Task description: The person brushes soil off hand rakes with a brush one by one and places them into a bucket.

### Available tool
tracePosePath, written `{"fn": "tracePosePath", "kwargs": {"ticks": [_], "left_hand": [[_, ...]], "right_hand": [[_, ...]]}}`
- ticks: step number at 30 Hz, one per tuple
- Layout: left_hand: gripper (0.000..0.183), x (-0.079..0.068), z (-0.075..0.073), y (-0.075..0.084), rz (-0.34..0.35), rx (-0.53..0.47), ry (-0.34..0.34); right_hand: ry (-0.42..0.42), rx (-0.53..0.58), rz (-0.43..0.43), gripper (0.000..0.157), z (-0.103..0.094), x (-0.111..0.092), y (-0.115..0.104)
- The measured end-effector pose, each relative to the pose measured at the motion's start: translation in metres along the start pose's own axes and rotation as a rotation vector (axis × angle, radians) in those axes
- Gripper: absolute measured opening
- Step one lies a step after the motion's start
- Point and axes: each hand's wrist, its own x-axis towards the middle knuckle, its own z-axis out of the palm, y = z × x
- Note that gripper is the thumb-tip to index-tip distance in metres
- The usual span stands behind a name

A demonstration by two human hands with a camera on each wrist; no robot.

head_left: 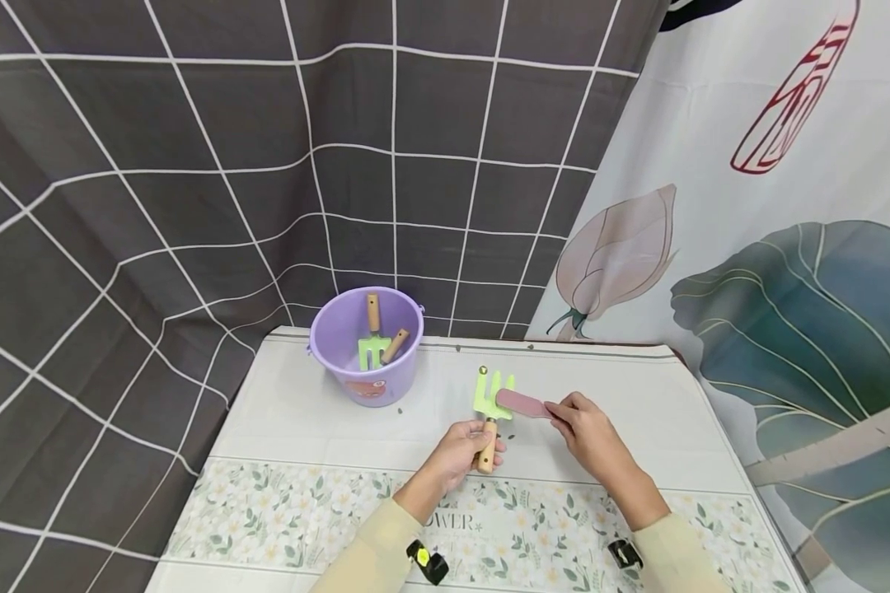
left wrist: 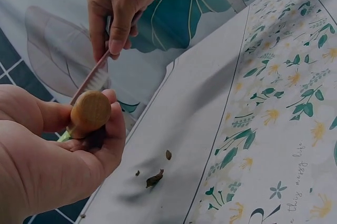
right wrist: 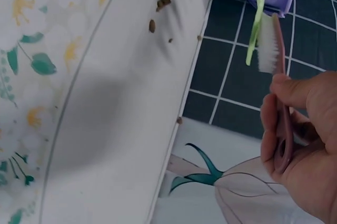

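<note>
My left hand [head_left: 456,453] grips the wooden handle [left wrist: 92,110] of a small garden fork [head_left: 488,403] with light green tines pointing away from me. In my right hand [head_left: 592,436] is a pink brush [head_left: 521,403], held by its handle. Its white bristles [right wrist: 267,45] face the fork and lie against or very near the tines, as the right wrist view shows. Behind and to the left stands a purple bucket [head_left: 328,354]. Inside it are another green fork [head_left: 372,349] with a wooden handle and a second wooden handle [head_left: 395,346], whose tool end is hidden.
Small dark crumbs [left wrist: 154,178] lie on the white table cover [head_left: 282,412], below the fork and near the back edge. A flowered band [head_left: 267,511] crosses the cover's front. A dark checked curtain [head_left: 445,198] and a white printed one [head_left: 682,148] hang behind the table.
</note>
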Motion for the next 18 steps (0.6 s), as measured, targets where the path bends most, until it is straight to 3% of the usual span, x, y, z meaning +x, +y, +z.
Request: {"fn": "tracePosePath", "kwargs": {"ticks": [12, 18], "left_hand": [[0.046, -0.004, 0.001, 0.002, 0.032, 0.024, -0.051], [0.045, -0.005, 0.004, 0.002, -0.002, -0.002, -0.031]], "right_hand": [[0.034, -0.154, -0.070, 0.022, -0.004, 0.018, 0.005], [0.058, -0.130, -0.020, 0.024, -0.007, 0.025, 0.007]]}}
